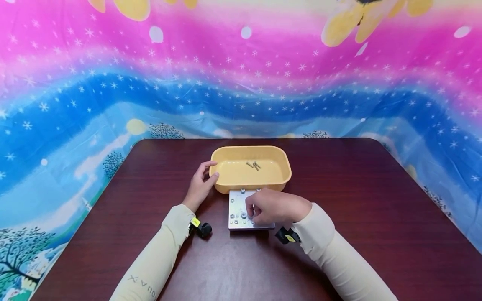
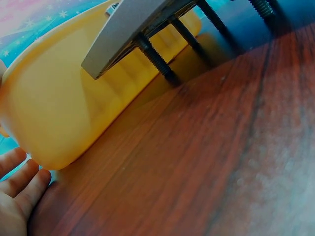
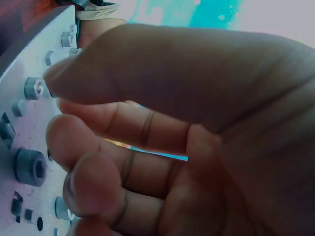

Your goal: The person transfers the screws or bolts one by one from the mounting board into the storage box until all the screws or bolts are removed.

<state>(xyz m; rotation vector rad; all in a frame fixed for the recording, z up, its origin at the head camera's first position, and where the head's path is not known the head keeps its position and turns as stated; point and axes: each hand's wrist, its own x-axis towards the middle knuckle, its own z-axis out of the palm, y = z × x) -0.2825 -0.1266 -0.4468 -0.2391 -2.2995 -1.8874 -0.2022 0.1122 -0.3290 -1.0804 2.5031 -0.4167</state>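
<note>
Head cam's bright and fairly crisp, with a soft shadow under the metal plate (image 1: 237, 205). Left wrist's kinda blurry, pale glare on the table (image 2: 211, 142) lower right. Right wrist's dimmer: shaded hand (image 3: 211, 147), washed-out backdrop (image 3: 211, 14).

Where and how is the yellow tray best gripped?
Probably the rim of the yellow tray at its left end, approached from the left: the raised wall there suits fingers outside and thumb inside, while the metal plate crowds the near side.
</note>
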